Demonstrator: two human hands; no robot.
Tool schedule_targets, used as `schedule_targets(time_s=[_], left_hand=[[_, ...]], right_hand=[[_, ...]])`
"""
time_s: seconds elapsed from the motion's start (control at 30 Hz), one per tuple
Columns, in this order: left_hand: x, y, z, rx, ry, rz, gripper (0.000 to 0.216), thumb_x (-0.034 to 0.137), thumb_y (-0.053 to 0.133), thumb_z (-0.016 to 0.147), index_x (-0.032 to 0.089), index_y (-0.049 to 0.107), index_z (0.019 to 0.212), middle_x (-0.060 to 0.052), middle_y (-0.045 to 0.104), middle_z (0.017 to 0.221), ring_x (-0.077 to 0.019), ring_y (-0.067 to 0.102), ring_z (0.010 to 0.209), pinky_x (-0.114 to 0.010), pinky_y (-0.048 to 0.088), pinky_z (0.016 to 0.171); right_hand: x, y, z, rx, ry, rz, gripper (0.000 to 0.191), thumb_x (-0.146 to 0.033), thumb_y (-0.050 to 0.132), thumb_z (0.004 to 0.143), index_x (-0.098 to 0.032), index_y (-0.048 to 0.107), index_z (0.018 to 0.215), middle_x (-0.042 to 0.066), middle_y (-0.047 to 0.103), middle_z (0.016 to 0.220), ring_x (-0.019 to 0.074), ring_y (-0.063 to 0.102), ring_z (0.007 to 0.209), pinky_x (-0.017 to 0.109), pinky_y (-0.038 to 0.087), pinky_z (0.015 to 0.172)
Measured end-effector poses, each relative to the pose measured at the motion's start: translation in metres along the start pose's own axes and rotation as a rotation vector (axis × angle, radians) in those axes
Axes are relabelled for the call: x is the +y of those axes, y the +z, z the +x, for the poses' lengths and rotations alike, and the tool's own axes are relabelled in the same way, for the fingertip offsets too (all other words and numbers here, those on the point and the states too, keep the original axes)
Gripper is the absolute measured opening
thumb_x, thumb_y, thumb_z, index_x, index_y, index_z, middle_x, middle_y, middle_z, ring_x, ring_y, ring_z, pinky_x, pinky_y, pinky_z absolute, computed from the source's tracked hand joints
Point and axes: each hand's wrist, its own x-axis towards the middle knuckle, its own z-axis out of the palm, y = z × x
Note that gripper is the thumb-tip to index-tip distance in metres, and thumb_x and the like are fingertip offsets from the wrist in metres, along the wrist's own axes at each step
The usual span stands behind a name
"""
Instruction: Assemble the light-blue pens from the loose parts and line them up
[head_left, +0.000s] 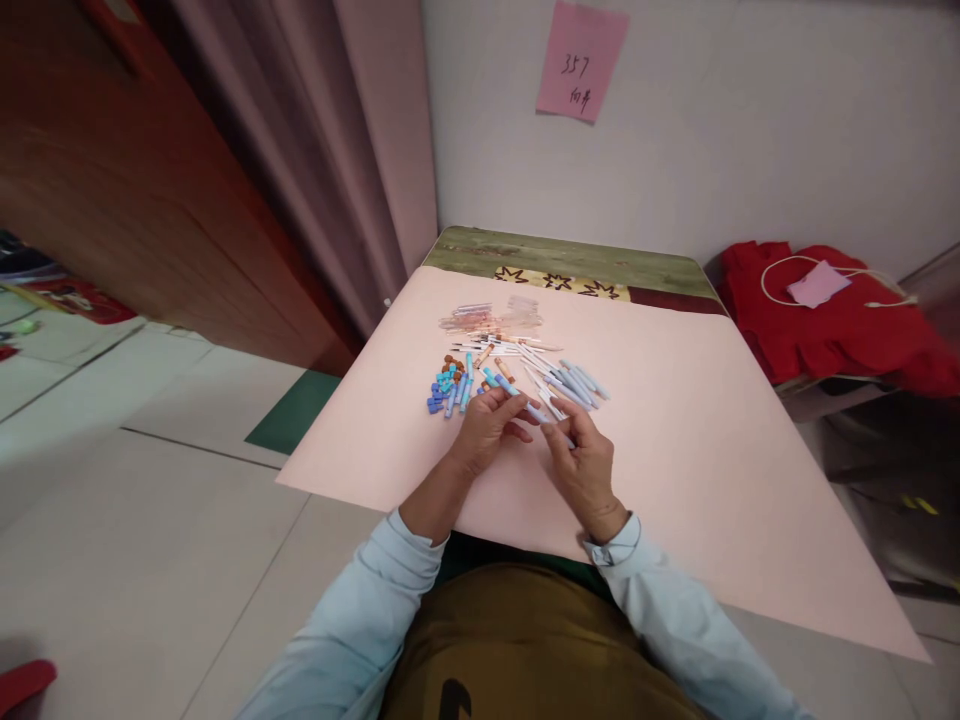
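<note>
Between my hands is a slim light-blue pen (pixel 533 410), tilted above the near side of the parts. My left hand (pixel 484 432) pinches its upper length between thumb and fingers. My right hand (pixel 585 462) is closed around the lower end, which its fingers partly hide. Just beyond my left hand lie several small blue, turquoise and brown caps (pixel 442 388) and short coloured pen sections (pixel 463 388). White thin pen refills (pixel 536 358) spread across the middle. Past my right hand rest several pale-blue pen barrels (pixel 581 380).
Clear, pinkish plastic pieces (pixel 491 320) lie at the back of the pile. Pale pink paper (pixel 712 480) covers the table, with a green patterned strip (pixel 570 250) along the wall. At right, red cloth (pixel 832 330) carries a white cord. A wooden door (pixel 187 200) stands left.
</note>
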Motion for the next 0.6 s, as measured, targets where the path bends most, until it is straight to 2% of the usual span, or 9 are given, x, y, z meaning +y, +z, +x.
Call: schedule_targets(time_s=[0.07, 0.13, 0.3, 0.6], left_hand=[[-0.0011, -0.0001, 0.0014, 0.032, -0.009, -0.019, 0.035, 0.041, 0.08, 0.071, 0.01, 0.07, 0.085, -0.009, 0.073, 0.077, -0.015, 0.066, 0.063, -0.021, 0.051, 0.047], [-0.002, -0.0006, 0.0026, 0.034, -0.023, -0.032, 0.036, 0.041, 0.08, 0.071, 0.009, 0.07, 0.085, -0.009, 0.072, 0.073, -0.014, 0.065, 0.06, -0.021, 0.05, 0.047], [-0.0019, -0.0016, 0.0031, 0.019, -0.017, -0.072, 0.034, 0.039, 0.081, 0.07, 0.01, 0.069, 0.084, -0.009, 0.072, 0.08, -0.0142, 0.066, 0.064, -0.02, 0.051, 0.046], [0.0006, -0.0004, 0.0001, -0.011, -0.014, -0.074, 0.035, 0.038, 0.082, 0.07, 0.01, 0.066, 0.085, -0.005, 0.069, 0.077, -0.0136, 0.065, 0.065, -0.022, 0.053, 0.048]], right_hand=[[-0.0025, 0.0019, -0.0007, -0.004, -0.005, 0.026, 0.039, -0.041, 0.063, 0.088, -0.02, 0.055, 0.12, -0.005, 0.055, 0.068, 0.0118, 0.049, 0.056, 0.024, 0.043, 0.057], [-0.0042, 0.0037, -0.0012, -0.001, -0.013, 0.045, 0.033, -0.038, 0.064, 0.087, -0.021, 0.053, 0.113, -0.006, 0.053, 0.068, 0.0111, 0.048, 0.055, 0.024, 0.042, 0.056], [-0.0034, 0.0051, -0.001, 0.069, -0.029, -0.017, 0.019, -0.038, 0.065, 0.087, -0.021, 0.058, 0.089, -0.001, 0.061, 0.075, 0.0105, 0.05, 0.058, 0.023, 0.042, 0.056], [-0.0006, 0.0031, 0.0003, 0.142, -0.029, -0.007, 0.018, -0.037, 0.067, 0.087, -0.019, 0.061, 0.084, -0.003, 0.061, 0.071, 0.0094, 0.051, 0.055, 0.022, 0.043, 0.053]])
